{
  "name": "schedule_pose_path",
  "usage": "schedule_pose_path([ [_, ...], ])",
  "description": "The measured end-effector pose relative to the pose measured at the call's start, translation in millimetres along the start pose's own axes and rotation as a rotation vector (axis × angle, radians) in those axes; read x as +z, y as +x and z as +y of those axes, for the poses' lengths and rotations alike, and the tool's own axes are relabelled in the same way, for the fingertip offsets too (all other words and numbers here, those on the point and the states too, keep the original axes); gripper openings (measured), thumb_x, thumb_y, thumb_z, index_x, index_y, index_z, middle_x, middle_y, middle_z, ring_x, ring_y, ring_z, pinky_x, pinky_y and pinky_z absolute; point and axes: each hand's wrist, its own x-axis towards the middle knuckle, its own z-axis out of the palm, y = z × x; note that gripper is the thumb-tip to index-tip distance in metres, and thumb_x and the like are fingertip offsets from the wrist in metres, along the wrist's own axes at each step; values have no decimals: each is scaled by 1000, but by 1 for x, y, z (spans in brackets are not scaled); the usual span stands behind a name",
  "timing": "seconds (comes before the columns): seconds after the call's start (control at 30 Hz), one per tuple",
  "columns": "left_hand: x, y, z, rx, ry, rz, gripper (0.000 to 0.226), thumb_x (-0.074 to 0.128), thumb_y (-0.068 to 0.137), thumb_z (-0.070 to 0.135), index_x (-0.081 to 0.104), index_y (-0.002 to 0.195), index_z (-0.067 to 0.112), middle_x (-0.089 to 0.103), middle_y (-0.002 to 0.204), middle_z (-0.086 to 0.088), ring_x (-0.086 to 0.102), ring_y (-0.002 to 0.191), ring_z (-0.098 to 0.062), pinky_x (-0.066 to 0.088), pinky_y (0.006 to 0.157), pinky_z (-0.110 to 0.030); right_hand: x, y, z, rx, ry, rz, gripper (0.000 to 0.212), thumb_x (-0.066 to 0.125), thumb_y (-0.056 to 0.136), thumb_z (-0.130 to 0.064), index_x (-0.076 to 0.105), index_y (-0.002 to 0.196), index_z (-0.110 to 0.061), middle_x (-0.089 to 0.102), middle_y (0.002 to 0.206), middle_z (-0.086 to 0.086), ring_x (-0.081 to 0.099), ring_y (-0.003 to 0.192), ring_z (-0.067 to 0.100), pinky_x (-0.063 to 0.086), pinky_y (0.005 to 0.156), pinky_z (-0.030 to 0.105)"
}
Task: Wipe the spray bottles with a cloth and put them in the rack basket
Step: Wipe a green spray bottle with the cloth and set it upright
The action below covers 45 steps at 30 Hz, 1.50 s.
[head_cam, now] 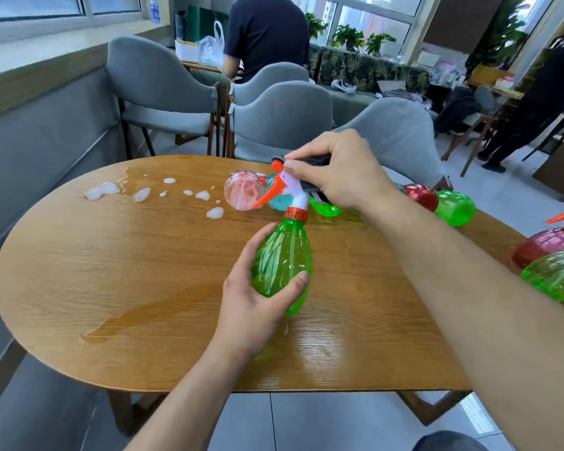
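Your left hand [254,301] is gripping one translucent green plastic spray bottle [282,258] above the oval wooden surface [111,275]; your right hand [336,175] is pinching a dark cloth [316,161] against its white-and-orange trigger head [287,185]. Beyond that bottle, at least six more bottles are lying.

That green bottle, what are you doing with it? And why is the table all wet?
A person is cleaning a clear green plastic spray bottle. The left hand grips its body, while the right hand rubs a dark cloth over its white and orange trigger head. More pink, red and green bottles lie or stand on the round wooden table behind and to the right. White foam blobs and a water smear sit on the tabletop. No rack basket is in view.
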Motion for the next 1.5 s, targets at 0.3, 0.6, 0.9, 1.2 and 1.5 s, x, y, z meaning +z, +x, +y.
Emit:
schedule_pose_path([
  [0.3,-11,1,2,-50,-67,84,72,86,77,33,58,142,42,69,127,25,70,117,-5,59,105,-48,5,-20,30,-33,-197,-85,15,85,87,-32,85,100,-25,71,91,-7,68,91,18,54,88,43],
  [0.6,-3,6,5,-129,-180,116,70,86,77,34,60,141,43,74,126,11,74,115,-21,60,95,-65,22,-62,43,-48,-13,114,6,85,85,-28,82,90,-27,72,89,-12,68,84,5,52,80,21],
  [0.9,3,0,6,-59,-148,67,72,84,80,24,56,146,34,74,129,9,72,119,-14,58,106,-53,59,-64,26,602,1000,289,5,72,98,-12,75,102,-12,71,72,-1,59,48,1,40,42,13],
  [1.2,-1,3,5,-61,-158,117,73,85,79,25,57,146,33,74,127,10,73,117,-14,58,104,-56,46,-58,19,680,1306,71,20,58,105,-20,64,88,-12,56,54,-5,33,36,5,18,31,14],
  [1.5,1,0,8,-21,-120,80,74,85,81,25,55,147,34,73,130,12,72,119,-12,59,104,-53,48,-64,17,703,1247,36,14,62,103,-18,69,92,-14,57,63,-4,34,39,4,19,31,14],
])
